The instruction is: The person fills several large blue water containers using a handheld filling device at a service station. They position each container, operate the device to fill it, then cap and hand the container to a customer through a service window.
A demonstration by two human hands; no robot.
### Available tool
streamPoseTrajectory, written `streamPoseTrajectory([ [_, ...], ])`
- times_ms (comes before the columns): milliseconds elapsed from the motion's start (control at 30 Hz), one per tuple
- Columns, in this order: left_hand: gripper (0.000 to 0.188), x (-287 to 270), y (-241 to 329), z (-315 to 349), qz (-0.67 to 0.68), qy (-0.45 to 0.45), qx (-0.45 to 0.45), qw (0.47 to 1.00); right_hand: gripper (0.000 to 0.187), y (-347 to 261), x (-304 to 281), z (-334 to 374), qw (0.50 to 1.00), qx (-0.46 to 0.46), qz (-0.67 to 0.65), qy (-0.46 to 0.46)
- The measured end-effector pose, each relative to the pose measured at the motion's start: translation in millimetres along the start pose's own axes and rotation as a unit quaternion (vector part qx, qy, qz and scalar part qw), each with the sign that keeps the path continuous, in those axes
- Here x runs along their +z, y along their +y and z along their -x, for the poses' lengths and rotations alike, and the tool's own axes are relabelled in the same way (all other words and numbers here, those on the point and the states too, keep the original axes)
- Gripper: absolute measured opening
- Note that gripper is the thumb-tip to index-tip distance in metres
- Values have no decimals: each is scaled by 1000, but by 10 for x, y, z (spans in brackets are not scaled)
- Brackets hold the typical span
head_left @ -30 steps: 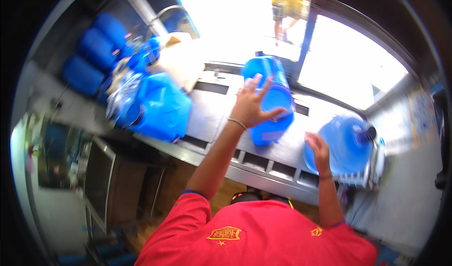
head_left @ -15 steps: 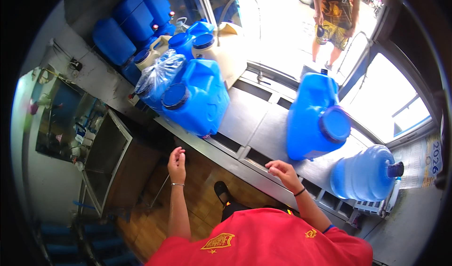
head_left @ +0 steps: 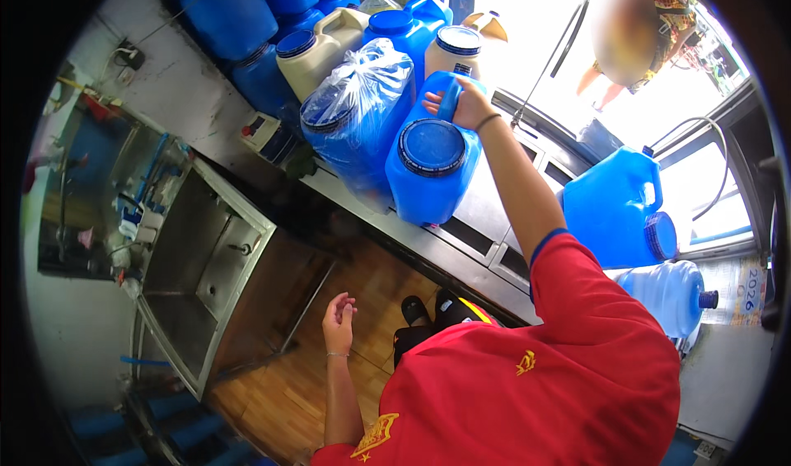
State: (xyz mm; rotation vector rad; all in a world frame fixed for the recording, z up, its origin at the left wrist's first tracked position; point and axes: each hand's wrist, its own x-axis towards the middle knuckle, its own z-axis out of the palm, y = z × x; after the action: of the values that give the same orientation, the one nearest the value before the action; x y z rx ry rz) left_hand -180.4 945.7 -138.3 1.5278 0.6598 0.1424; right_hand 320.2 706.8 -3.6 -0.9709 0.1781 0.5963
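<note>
Head view: right hand (head_left: 468, 103) on the handle of a lidded blue jug (head_left: 430, 187), near the front edge of the metal desk (head_left: 489, 201).

The right fingers are grasping the handle (head_left: 450, 100), and the jug is on the desk just beside a blue jug in a clear plastic bag (head_left: 381, 69). Over the tiled floor (head_left: 280, 392), the left hand (head_left: 338, 321) hangs with fingers loosely curled, holding nothing. Farther right, well apart from the gripped jug, are another blue jug (head_left: 608, 206) and a translucent bottle (head_left: 663, 295) with a dark cap.
</note>
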Motion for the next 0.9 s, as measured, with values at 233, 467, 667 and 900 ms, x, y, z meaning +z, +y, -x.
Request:
streamPoseTrajectory([
  [233, 29, 282, 315, -497, -11, -40, 41, 998, 41, 58, 103, -141, 1000, 1, 13, 28],
  [467, 70, 1368, 661, -807, -63, -157, 93, 981, 43, -233, -58, 278, 974, 67, 217, -26],
  [667, 127, 2229, 640, -450, -82, -237, 36, 967, 50, -62, -45, 965, 924, 105, 367, -36],
  [900, 160, 2638, 435, 377, -16, -294, 144, 945, 53, 302, -401, 2062, 929, 91, 357, 29],
])
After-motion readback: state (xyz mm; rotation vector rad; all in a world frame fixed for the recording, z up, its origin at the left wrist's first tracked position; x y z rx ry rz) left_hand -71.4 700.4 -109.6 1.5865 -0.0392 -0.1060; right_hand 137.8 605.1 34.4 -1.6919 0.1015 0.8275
